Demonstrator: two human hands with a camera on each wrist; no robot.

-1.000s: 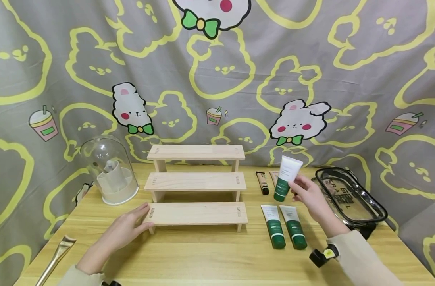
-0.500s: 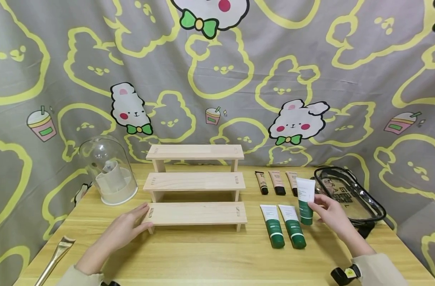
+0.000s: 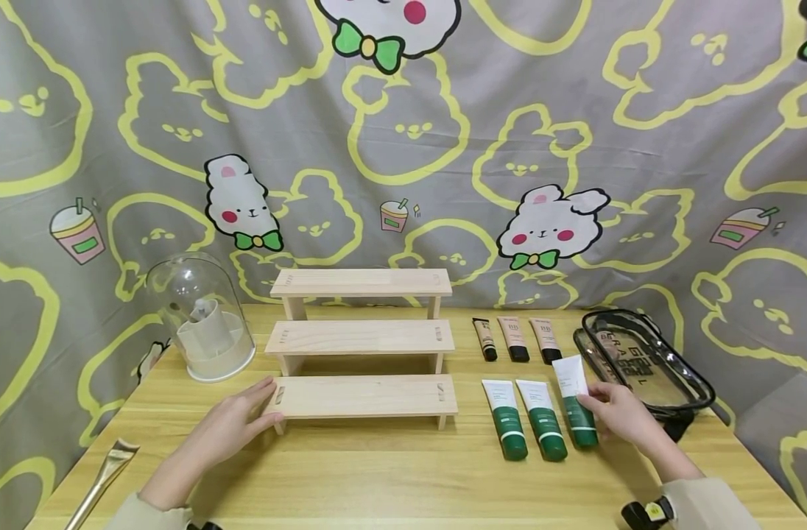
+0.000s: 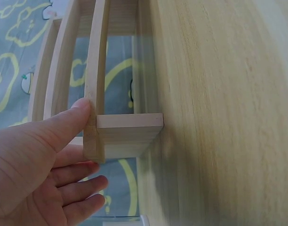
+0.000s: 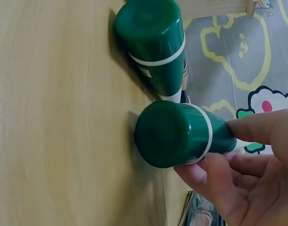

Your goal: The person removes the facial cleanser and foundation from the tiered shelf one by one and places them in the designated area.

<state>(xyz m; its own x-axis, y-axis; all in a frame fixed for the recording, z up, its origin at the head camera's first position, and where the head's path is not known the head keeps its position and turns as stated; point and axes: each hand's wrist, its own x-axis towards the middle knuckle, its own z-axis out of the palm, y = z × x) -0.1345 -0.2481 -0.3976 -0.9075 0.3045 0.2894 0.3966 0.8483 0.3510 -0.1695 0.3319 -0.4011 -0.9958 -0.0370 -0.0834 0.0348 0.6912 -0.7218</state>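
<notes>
My right hand (image 3: 618, 416) pinches a white-and-green squeeze tube (image 3: 571, 397) between thumb and fingers. It lies at the right end of a row beside a middle tube (image 3: 541, 419) and a left tube (image 3: 506, 419). In the right wrist view the held tube's green cap (image 5: 163, 134) is close over the table, with the neighbouring tube (image 5: 156, 42) beside it. My left hand (image 3: 224, 423) holds the left end of the lowest step of a three-step wooden stand (image 3: 370, 394). The left wrist view shows the thumb (image 4: 71, 122) on the step's edge, the other fingers loosely bent.
Behind the green tubes lie three smaller tubes: a slim one (image 3: 485, 339) and two pink ones with black caps (image 3: 513, 338). A clear black-edged case (image 3: 649, 361) is at right. A glass dome (image 3: 201, 316) stands back left, a gold spatula-like tool (image 3: 103, 482) front left.
My right hand has brought the green tube rightward and down from over the pink tubes to the right end of the green row. My left hand stays on the stand.
</notes>
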